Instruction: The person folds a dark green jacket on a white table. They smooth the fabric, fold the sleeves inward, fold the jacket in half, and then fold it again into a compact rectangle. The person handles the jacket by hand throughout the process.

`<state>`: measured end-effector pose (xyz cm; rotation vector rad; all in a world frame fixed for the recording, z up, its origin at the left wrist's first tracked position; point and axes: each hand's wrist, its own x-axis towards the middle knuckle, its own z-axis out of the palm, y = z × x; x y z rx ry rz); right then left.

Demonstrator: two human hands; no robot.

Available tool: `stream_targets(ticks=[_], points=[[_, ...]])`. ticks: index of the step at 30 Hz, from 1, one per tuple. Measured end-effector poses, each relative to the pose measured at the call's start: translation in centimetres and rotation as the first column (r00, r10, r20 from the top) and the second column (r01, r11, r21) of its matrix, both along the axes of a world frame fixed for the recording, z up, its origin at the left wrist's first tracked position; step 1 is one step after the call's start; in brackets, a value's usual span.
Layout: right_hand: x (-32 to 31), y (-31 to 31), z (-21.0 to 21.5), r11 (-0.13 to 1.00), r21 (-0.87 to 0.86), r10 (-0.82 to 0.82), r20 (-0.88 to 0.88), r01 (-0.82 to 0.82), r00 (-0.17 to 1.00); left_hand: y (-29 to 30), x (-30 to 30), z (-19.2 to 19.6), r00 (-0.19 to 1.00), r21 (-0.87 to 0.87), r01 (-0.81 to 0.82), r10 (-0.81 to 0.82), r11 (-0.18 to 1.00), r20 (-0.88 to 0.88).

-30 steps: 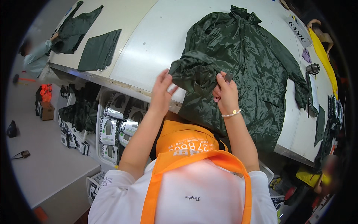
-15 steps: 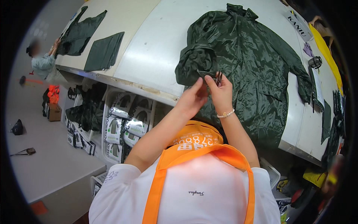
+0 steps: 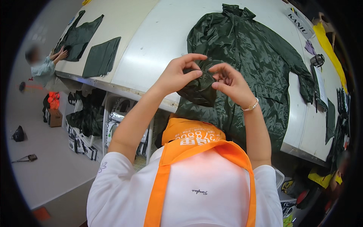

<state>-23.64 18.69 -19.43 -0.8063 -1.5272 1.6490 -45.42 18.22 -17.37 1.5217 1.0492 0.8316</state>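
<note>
Since a second ago you've raised the bunched sleeve of the glossy dark green raincoat [image 3: 242, 64]; left hand [image 3: 176, 75] and right hand [image 3: 231, 84] both pinch it, mid-fold.

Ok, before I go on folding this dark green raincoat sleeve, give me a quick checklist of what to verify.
1. Left hand grips the bunched sleeve of the shiny dark green raincoat: ok.
2. Right hand pinches the same bunch: ok.
3. Coat body lies spread on the white table: ok.
4. Coat fully on the table: not ok, the hem hangs over the near edge.
5. Other sleeve laid out flat: ok.
6. Sleeve cuff tucked in neatly: cannot tell, hidden by fingers.
</note>
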Motion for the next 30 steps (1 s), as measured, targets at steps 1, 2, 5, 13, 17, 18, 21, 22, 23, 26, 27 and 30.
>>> stream_targets(ticks=[1,2,5,13,17,18,21,22,23,26,27,30], points=[[-0.1,0.1,-0.3,0.997,-0.026,-0.074,-0.089,0.072,0.993,0.0,0.2,-0.3,0.984,-0.091,-0.047,0.062,0.995,0.165],[-0.3,0.1,-0.5,0.988,-0.06,-0.147,-0.17,0.139,0.974,0.2,0.4,-0.6,0.983,-0.122,-0.054,0.074,0.991,0.169],[0.1,0.1,0.1,0.986,0.079,-0.157,0.11,0.149,0.981,0.7,1.0,-0.3,0.97,-0.208,-0.089,0.132,0.974,0.204],[-0.4,0.2,-0.2,0.799,0.542,-0.424,0.201,0.26,0.883,1.6,2.2,-0.8,0.99,-0.181,-0.104,0.119,0.978,0.079],[0.0,0.2,0.2,0.893,0.404,-0.336,0.31,0.196,0.889,1.5,2.3,-1.3,0.998,-0.169,-0.061,0.058,0.984,-0.027],[0.1,0.2,0.2,0.933,0.309,-0.287,0.331,0.184,0.899,1.3,2.3,-1.5,0.999,-0.155,-0.045,0.042,0.987,-0.026],[0.0,0.2,0.0,0.945,0.284,-0.262,0.37,0.16,0.891,0.8,2.3,-2.0,1.0,-0.159,-0.025,0.026,0.987,0.004],[-0.2,0.0,-0.1,0.935,0.321,-0.275,0.381,0.153,0.883,0.8,2.3,-2.1,0.998,-0.189,-0.036,0.044,0.981,0.036],[-0.3,-0.1,-0.2,0.922,0.347,-0.308,0.382,0.174,0.871,0.9,2.3,-2.2,0.996,-0.216,-0.044,0.06,0.975,0.068],[-0.9,-0.4,-0.6,0.883,0.413,-0.389,0.378,0.223,0.84,0.8,2.5,-3.3,0.998,-0.038,-0.016,0.014,0.999,-0.056],[-1.0,-0.5,-0.9,0.874,0.427,-0.406,0.374,0.234,0.834,0.9,2.6,-3.4,0.995,-0.087,-0.064,0.056,0.994,-0.085],[-1.4,-0.6,-1.1,0.879,0.348,-0.435,0.309,0.325,0.846,0.7,2.5,-3.5,0.975,-0.009,-0.107,0.103,0.994,-0.195]])
